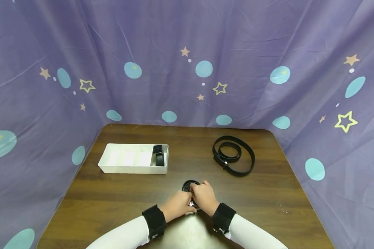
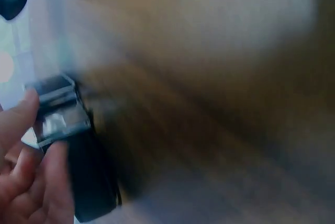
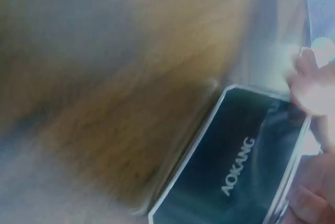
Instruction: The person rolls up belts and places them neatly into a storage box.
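A black belt (image 1: 190, 183) is wound into a coil near the front middle of the table, its shiny buckle (image 1: 191, 204) toward the person. With thumb and fingers, my left hand (image 1: 178, 204) grips the buckle end from the left. My right hand (image 1: 205, 197) holds the coil from the right side, its fingers bent over the strap. In the right wrist view the dark buckle plate (image 3: 235, 166) shows the letters AOKANG. Metal fittings and the black strap (image 2: 91, 182) appear beside the left fingers in the left wrist view. Both hands cover part of the coil.
Back left stands a white box (image 1: 134, 169) with a divider; a rolled black belt (image 1: 159, 159) lies in its narrow right compartment. Another black belt (image 1: 251, 157) lies loosely looped at the back right of the wooden table (image 1: 112, 200). A purple curtain (image 1: 162, 34) hangs around the table.
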### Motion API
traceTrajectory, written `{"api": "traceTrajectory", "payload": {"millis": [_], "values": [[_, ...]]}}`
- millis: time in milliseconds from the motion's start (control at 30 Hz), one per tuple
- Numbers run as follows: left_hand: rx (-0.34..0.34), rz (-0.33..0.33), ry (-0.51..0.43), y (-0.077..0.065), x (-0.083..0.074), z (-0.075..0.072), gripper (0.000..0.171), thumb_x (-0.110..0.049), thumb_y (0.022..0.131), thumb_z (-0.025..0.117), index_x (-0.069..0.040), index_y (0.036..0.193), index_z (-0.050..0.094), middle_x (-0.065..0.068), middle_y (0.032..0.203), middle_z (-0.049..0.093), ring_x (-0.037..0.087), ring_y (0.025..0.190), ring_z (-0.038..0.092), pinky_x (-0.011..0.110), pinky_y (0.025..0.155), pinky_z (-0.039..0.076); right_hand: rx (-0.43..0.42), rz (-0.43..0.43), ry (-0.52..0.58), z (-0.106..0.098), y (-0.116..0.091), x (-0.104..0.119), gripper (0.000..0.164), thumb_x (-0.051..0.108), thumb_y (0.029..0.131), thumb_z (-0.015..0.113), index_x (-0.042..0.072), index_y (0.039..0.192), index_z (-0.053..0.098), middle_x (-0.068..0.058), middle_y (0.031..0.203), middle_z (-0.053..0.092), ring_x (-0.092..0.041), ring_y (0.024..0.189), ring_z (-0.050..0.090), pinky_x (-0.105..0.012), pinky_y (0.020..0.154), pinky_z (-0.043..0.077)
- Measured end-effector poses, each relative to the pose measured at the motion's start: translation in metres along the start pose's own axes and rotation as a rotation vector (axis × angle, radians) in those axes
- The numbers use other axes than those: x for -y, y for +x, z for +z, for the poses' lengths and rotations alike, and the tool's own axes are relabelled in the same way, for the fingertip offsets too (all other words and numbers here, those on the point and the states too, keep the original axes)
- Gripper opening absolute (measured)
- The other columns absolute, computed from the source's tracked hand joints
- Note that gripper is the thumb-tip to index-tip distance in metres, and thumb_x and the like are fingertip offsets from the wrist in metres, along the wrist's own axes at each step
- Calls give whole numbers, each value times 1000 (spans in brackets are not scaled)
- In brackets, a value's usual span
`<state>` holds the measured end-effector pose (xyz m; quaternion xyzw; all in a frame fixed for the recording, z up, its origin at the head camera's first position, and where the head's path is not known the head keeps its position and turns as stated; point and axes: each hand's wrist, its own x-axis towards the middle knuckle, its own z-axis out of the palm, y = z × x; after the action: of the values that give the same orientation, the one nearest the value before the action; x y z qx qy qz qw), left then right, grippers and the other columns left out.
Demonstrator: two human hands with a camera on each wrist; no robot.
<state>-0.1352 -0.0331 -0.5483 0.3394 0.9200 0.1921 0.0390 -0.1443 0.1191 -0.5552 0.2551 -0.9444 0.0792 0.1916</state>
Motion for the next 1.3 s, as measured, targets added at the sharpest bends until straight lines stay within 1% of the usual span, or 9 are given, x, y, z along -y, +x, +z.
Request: {"api": "traceTrajectory", "payload": {"millis": [133,200,367,533,667,867,967,1167,1300], "values": [[-64,-42,28,3,5,2,66,-49,64,85,-11,111,57,-1,95,60,11,84,62,26,66,51,-6,7,25,-2,-4,1,18,15,77,74,10,79,57,0,55,59,-17,54,60,-31,69,45],[-55,-58,32,5,6,1,72,-50,63,84,-11,116,56,1,104,59,15,92,63,30,71,53,2,15,64,-4,-6,1,19,13,80,73,7,86,55,-1,57,60,-19,56,61,-32,70,47],[-52,-47,69,5,8,-1,78,-55,62,83,-10,122,60,-1,102,58,14,87,64,30,69,55,60,21,225,-12,-11,2,17,7,89,64,5,98,50,-1,68,62,-16,64,63,-31,63,50],[-67,-16,80,8,9,-2,62,-53,61,84,-13,106,65,-6,91,56,9,77,60,27,65,52,141,122,407,-19,-15,-2,16,7,94,57,4,107,47,-7,92,66,-18,85,67,-32,71,53],[-47,-22,78,10,9,-4,50,-50,60,85,-16,88,61,-8,85,53,6,71,56,25,62,49,137,222,449,-25,-20,-8,20,10,92,63,7,109,52,-5,102,68,-17,95,65,-37,83,52],[4,-5,117,14,11,-8,50,-55,59,83,-18,84,60,-8,86,49,4,68,52,23,59,47,88,19,318,-16,-43,-13,21,26,82,76,16,96,66,7,92,67,-7,85,60,-35,84,50],[45,34,118,14,12,-10,48,-55,61,81,-16,83,62,-8,89,48,2,69,49,20,61,46,54,-65,317,-14,-51,-12,15,25,79,77,17,87,68,8,88,67,-6,83,61,-31,80,52],[78,117,125,15,17,-10,30,-46,82,69,-17,75,65,-8,82,54,3,69,51,19,64,45,68,-89,341,-17,-54,-11,10,25,79,76,18,82,70,9,85,66,-5,81,60,-23,71,52],[13,76,82,18,19,-3,26,-34,93,61,-17,73,66,-7,74,62,5,68,57,23,65,47,80,-80,338,-18,-53,-10,10,26,80,76,18,82,70,10,84,63,-3,79,59,-22,70,52]]}}
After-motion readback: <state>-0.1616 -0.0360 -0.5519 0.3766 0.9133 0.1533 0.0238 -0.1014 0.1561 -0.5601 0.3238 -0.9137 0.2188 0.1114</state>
